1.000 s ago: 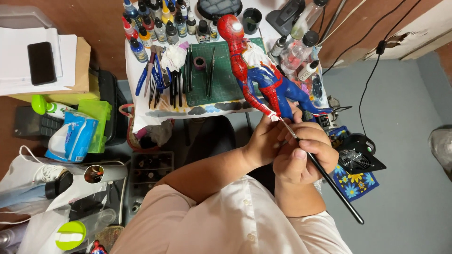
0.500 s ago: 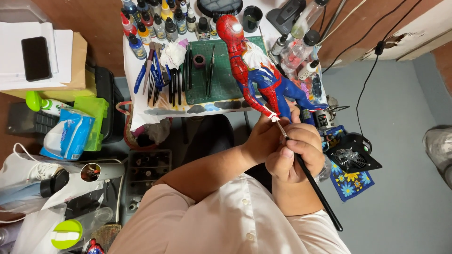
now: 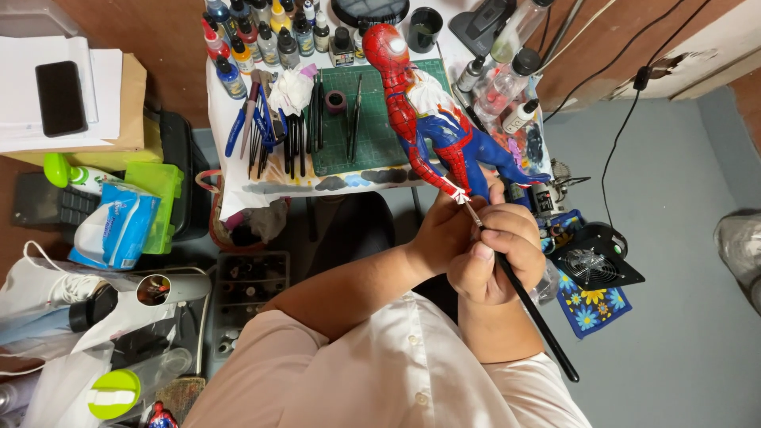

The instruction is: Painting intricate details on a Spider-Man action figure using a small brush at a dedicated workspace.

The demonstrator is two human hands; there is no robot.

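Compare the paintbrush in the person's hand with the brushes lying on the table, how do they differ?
The paintbrush is gripped in the right hand, tilted, its tip touching the red and blue figure that the left hand steadies; the brushes on the table lie flat and untouched. The held one is alone; the others lie side by side in a row beside the green cutting mat. All have dark, slim handles.

Even, fairly bright indoor light falls from above, with soft shadows under the desk and below the forearms. The centre is sharp. A little glare sits on the figure's glossy red head. Edges bend slightly from the wide lens, and the far-right edge looks smeared.
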